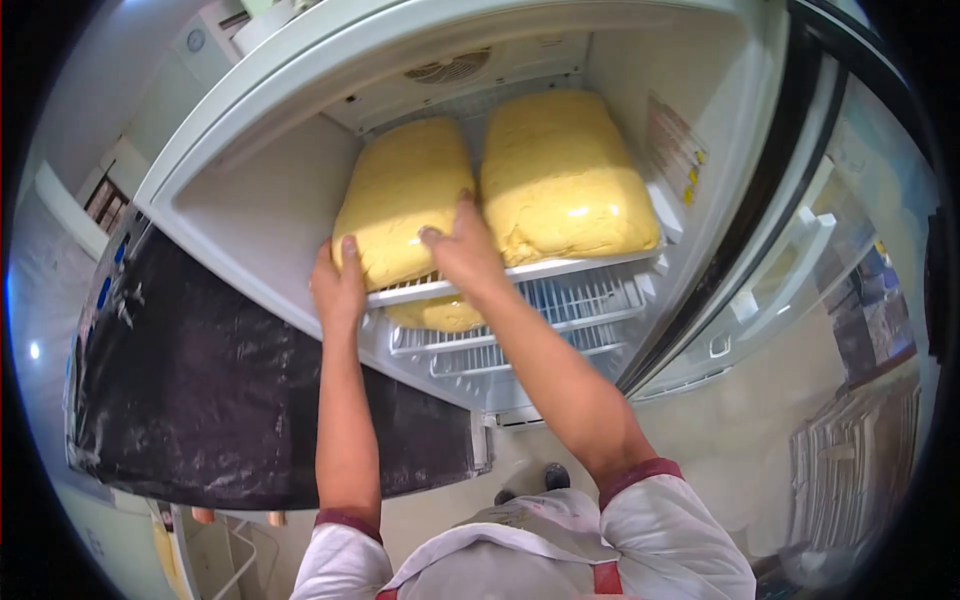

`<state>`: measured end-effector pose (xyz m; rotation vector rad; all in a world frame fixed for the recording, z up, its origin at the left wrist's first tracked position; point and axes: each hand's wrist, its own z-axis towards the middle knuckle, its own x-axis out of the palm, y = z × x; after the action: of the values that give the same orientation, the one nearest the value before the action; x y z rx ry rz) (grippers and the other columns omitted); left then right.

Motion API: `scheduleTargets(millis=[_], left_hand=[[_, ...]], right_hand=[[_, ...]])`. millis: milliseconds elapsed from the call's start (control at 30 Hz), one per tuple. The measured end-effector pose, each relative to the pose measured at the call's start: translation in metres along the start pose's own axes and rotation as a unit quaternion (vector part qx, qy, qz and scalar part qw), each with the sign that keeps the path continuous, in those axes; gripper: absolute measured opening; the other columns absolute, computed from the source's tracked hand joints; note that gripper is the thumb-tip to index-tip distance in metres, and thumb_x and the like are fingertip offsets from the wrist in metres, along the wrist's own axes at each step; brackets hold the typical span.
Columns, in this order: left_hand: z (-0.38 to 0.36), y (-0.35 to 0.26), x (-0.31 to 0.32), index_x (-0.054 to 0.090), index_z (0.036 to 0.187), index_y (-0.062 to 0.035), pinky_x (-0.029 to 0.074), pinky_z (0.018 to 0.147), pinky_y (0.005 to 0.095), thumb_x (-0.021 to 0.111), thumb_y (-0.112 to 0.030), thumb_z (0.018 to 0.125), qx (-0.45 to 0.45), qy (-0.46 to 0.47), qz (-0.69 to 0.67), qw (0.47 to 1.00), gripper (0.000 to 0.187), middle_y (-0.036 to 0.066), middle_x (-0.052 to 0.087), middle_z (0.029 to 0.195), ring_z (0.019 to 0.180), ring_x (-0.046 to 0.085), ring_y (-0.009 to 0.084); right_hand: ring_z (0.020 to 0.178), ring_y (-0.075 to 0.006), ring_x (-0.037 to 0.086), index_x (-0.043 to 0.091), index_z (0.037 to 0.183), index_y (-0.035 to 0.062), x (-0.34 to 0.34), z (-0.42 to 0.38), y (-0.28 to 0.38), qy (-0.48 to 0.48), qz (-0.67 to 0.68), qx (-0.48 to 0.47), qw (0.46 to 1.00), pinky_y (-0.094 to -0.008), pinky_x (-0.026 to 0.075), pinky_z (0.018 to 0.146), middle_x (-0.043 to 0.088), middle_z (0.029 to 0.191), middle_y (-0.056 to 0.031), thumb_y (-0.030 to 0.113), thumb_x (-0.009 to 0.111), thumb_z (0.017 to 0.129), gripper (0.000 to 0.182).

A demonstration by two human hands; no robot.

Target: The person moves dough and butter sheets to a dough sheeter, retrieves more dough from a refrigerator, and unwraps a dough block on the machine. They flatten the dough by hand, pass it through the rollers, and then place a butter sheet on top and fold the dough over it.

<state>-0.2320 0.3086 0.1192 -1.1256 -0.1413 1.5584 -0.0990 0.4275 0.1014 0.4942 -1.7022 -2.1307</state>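
Note:
Two big, smooth yellow blocks of dough sit side by side on the top white wire shelf [585, 262] of an upright refrigerator. My left hand [338, 285] grips the front left corner of the left dough block [405, 185], thumb on its face and fingers around its side. Against the same block's right side is my right hand [465, 250], its thumb on the front and fingers reaching into the narrow gap between the blocks. The right dough block [565, 175] is larger. Below, another yellow dough piece [437, 314] shows partly on a lower shelf, mostly hidden by my right arm.
Lower wire racks [570, 318] lie under the top shelf. The refrigerator door [790, 270] stands open on the right. A dark-covered table [220, 380] flanks the refrigerator at left. Stacked flat sheets [855, 470] rest at the lower right.

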Motion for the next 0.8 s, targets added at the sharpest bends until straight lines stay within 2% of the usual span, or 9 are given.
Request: scheduleTargets(millis=[67,200,267,467,500,600,700,767,800], left_hand=[[-0.001,0.002,0.002,0.059,0.116,0.0029,0.046,0.088,0.0456,0.052,-0.039,0.093,0.008,-0.023,0.02,1.0,0.048,0.028,0.064,0.104,0.101,0.061,0.0431],[-0.005,0.003,-0.001,0.06,0.11,0.0029,0.045,0.086,0.0494,0.051,-0.037,0.093,0.054,-0.033,0.01,0.998,0.045,0.029,0.063,0.101,0.097,0.059,0.0459],[-0.002,0.011,0.0,0.058,0.114,0.0028,0.044,0.087,0.0499,0.049,-0.037,0.094,0.069,-0.033,0.013,0.997,0.045,0.029,0.062,0.104,0.099,0.058,0.0459],[0.002,0.022,0.005,0.054,0.12,0.0041,0.044,0.089,0.0511,0.049,-0.027,0.094,0.041,-0.023,0.01,0.999,0.041,0.029,0.062,0.102,0.098,0.058,0.0465],[0.002,0.02,0.002,0.053,0.121,0.0044,0.044,0.089,0.0513,0.049,-0.026,0.093,0.036,-0.015,0.003,0.999,0.041,0.03,0.062,0.102,0.098,0.058,0.0467],[0.002,0.016,-0.007,0.049,0.121,0.0062,0.044,0.092,0.0495,0.047,-0.021,0.094,0.011,0.046,-0.001,0.999,0.038,0.03,0.056,0.113,0.103,0.056,0.0458],[-0.005,0.022,-0.007,0.05,0.118,0.0054,0.045,0.091,0.0486,0.047,-0.011,0.093,0.047,0.007,-0.022,0.999,0.03,0.028,0.057,0.111,0.101,0.057,0.0446],[-0.031,0.026,-0.021,0.05,0.118,0.0053,0.046,0.091,0.0456,0.049,-0.007,0.092,0.143,-0.093,-0.103,0.98,0.029,0.025,0.059,0.11,0.101,0.059,0.0398],[-0.052,0.027,-0.027,0.05,0.118,0.0053,0.047,0.091,0.044,0.05,-0.005,0.092,0.192,-0.145,-0.14,0.96,0.028,0.023,0.06,0.11,0.102,0.06,0.0373]], right_hand=[[0.126,-0.0341,0.045,0.022,0.141,-0.0141,0.001,0.0,0.0,-0.014,0.036,-0.02,0.999,-0.0337,0.033,0.107,0.044,0.135,-0.0296,0.01,0.062,0.083,0.074],[0.119,-0.0291,0.05,0.029,0.138,-0.0116,0.001,0.003,-0.001,0.013,0.15,0.012,0.989,-0.0338,0.038,0.102,0.047,0.132,-0.0256,0.006,0.059,0.085,0.063],[0.114,-0.0316,0.053,0.038,0.131,-0.0111,0.003,0.001,0.001,-0.003,0.179,-0.005,0.984,-0.0355,0.04,0.098,0.054,0.122,-0.0261,0.009,0.063,0.083,0.058],[0.109,-0.028,0.055,0.038,0.131,-0.0108,0.005,-0.002,0.006,0.006,0.17,-0.006,0.985,-0.0345,0.041,0.096,0.055,0.12,-0.0238,0.009,0.062,0.086,0.055],[0.114,-0.0277,0.054,0.04,0.13,-0.0104,0.007,-0.008,0.014,-0.008,0.159,0.002,0.987,-0.0326,0.04,0.097,0.055,0.121,-0.0232,0.009,0.061,0.087,0.052],[0.12,-0.0273,0.051,0.043,0.129,-0.0088,0.007,-0.021,0.009,-0.086,-0.048,-0.08,0.992,-0.0331,0.038,0.102,0.053,0.124,-0.0218,0.006,0.06,0.087,0.047],[0.127,-0.0281,0.045,0.044,0.13,-0.0072,0.007,-0.102,0.007,-0.057,0.041,-0.254,0.965,-0.0361,0.034,0.107,0.049,0.131,-0.0216,0.005,0.06,0.087,0.048],[0.128,-0.0285,0.043,0.042,0.133,-0.006,-0.005,-0.142,-0.039,-0.067,-0.007,-0.259,0.964,-0.0382,0.032,0.109,0.045,0.136,-0.0214,0.003,0.059,0.087,0.051],[0.129,-0.0287,0.043,0.041,0.134,-0.0059,-0.007,-0.148,-0.059,-0.086,0.008,-0.179,0.98,-0.0373,0.032,0.109,0.046,0.135,-0.0218,0.003,0.058,0.087,0.051]])
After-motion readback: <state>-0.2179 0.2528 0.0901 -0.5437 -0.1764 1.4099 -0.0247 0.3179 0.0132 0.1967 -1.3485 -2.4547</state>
